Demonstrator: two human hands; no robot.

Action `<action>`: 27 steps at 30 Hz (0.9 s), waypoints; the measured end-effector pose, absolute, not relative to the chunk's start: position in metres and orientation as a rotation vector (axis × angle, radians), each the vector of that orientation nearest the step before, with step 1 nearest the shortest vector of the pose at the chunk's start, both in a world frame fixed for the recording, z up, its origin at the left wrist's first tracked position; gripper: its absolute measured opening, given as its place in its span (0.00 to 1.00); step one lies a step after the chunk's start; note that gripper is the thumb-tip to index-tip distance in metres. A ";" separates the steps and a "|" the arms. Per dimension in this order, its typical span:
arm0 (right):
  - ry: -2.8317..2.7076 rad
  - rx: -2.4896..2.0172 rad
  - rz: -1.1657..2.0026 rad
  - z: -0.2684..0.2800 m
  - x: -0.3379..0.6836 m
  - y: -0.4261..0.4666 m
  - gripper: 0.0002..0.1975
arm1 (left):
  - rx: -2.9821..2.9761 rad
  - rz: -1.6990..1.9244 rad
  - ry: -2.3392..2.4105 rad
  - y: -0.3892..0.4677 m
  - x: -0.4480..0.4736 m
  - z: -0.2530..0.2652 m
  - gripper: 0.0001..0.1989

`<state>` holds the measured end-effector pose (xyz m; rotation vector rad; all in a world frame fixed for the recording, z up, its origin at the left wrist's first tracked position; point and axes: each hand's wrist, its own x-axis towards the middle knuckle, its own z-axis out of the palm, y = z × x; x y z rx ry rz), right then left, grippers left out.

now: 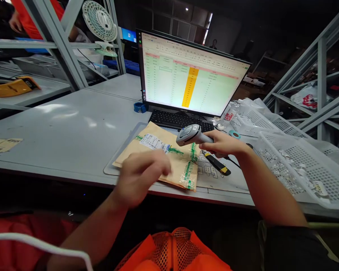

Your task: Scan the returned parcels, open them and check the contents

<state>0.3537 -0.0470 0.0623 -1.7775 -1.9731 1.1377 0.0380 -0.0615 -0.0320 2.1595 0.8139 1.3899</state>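
My right hand (219,142) is wrapped round the handle of a grey barcode scanner (188,134), its head pointing left above the parcel. A tan paper parcel (177,170) with green printed tape lies on the desk mat, and a white shipping label (154,142) shows on its upper side. My left hand (142,175) hovers over the near left part of the parcel. Its fingers look curled but are smeared by motion, and whether they hold anything is unclear. Just below my right hand lies a black and yellow utility knife (217,163).
Behind the parcel stand a black keyboard (172,119) and a large monitor (192,79) showing a spreadsheet. White perforated baskets (307,162) with small items are at the right. A blue tape roll (140,107) sits left of the keyboard. A person in red (34,19) is beyond the rack.
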 end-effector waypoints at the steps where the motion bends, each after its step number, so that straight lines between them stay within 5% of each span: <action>1: -1.979 -1.777 1.136 0.062 0.353 -0.046 0.15 | 2.156 1.329 0.864 -0.039 0.051 -0.037 0.18; 3: -1.986 -1.791 1.114 0.062 0.350 -0.045 0.15 | 2.244 1.188 1.031 0.001 0.071 -0.055 0.15; 8: -2.016 -1.839 1.059 0.061 0.340 -0.040 0.16 | 2.465 0.574 1.368 0.038 0.086 -0.112 0.30; 12: -2.080 -1.824 1.061 0.056 0.339 -0.034 0.15 | 2.534 0.274 1.362 0.028 0.082 -0.128 0.28; 27: -2.368 -1.768 0.793 0.067 0.316 -0.040 0.13 | 2.581 0.367 1.333 0.019 0.077 -0.140 0.27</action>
